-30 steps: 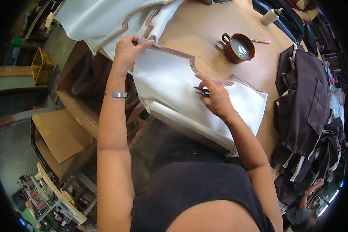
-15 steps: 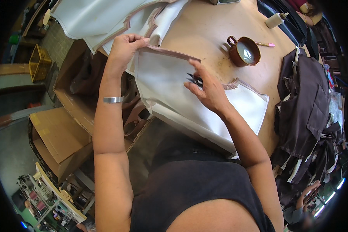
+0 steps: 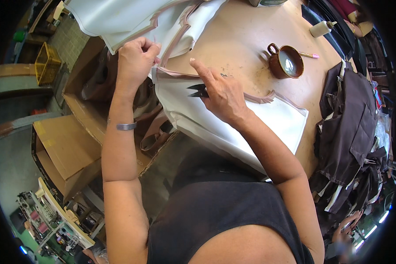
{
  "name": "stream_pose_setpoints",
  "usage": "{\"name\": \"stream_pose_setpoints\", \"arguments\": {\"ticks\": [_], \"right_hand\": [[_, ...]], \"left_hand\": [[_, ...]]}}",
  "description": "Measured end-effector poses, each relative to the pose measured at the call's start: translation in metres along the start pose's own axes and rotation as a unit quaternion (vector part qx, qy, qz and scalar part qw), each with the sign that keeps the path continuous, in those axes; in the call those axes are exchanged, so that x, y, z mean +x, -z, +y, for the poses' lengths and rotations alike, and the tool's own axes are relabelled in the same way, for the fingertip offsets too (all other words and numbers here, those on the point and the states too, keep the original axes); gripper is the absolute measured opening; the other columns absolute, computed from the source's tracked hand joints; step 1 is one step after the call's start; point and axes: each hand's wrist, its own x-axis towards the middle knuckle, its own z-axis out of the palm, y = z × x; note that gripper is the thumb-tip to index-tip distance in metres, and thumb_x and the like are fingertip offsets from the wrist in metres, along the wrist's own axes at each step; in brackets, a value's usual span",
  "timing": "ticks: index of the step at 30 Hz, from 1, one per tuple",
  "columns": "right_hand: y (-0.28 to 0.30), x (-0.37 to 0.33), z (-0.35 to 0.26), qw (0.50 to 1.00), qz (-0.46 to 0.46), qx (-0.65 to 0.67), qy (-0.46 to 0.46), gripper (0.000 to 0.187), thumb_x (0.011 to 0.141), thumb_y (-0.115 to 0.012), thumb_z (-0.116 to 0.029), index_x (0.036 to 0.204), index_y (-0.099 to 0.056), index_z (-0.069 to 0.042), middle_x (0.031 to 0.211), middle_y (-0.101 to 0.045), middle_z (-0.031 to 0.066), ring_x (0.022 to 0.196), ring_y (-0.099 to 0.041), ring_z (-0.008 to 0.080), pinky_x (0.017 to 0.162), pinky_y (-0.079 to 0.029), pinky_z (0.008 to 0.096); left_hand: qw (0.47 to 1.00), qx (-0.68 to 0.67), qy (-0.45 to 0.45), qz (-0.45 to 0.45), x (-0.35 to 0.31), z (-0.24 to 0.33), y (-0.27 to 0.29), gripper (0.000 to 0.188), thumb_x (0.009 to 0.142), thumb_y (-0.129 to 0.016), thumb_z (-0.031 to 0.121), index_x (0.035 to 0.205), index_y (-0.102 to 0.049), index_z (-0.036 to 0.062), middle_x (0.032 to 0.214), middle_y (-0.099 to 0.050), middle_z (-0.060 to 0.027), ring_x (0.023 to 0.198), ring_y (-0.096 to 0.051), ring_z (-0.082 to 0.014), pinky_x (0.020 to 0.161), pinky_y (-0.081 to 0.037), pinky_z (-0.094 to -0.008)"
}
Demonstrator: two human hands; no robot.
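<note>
A white leather-like piece [image 3: 198,110] with brownish-pink folded edges lies over the table's near edge, partly hanging down. My left hand [image 3: 136,61] is closed in a pinch just above its upper left corner. What sits between those fingertips is too small to make out. My right hand [image 3: 226,97] holds small black thread snips [image 3: 198,91] in its curled fingers, blades pointing left over the white piece. Its index finger stretches out past the folded edge. More white pieces [image 3: 119,20] with similar brownish edging lie at the far left of the table.
On the tan table [image 3: 233,31] stand a brown mug [image 3: 286,62], a pen [image 3: 309,55] and a white squeeze bottle [image 3: 321,29]. Dark fabric pieces [image 3: 347,119] are piled at the right. Open cardboard boxes [image 3: 68,149] stand at the left. Other people are partly visible at the right.
My right hand has moved left, its index finger now extended. My left hand has left the folded edge and shifted slightly left and down. The edge has dropped lower.
</note>
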Motion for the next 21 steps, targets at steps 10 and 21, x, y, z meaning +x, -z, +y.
{"name": "stream_pose_setpoints", "arguments": {"ticks": [10,21], "right_hand": [[0.006,0.014,-0.008,0.996,0.067,0.052,-0.009,0.054,0.081,-0.057,-0.024,0.127,-0.032,-0.011,0.09,-0.057,0.0137,0.069,-0.059,0.0342,0.06,-0.047,0.0404],[-0.008,0.058,-0.024,0.994,0.087,0.069,-0.011,0.049,0.086,-0.051,-0.028,0.127,-0.03,-0.008,0.08,-0.059,0.0189,0.064,-0.059,0.0374,0.054,-0.047,0.0449]], "left_hand": [[0.996,-0.071,-0.054,0.016,-0.008,-0.002,0.009,0.024,0.08,-0.065,0.023,0.069,-0.06,0.0019,0.064,-0.057,0.0,0.058,-0.05,-0.0055,0.056,-0.042,-0.0196],[0.992,-0.027,-0.098,0.069,-0.011,0.01,0.006,0.025,0.08,-0.065,0.022,0.07,-0.06,0.0001,0.064,-0.057,0.0001,0.057,-0.048,-0.0057,0.055,-0.042,-0.0206]]}}
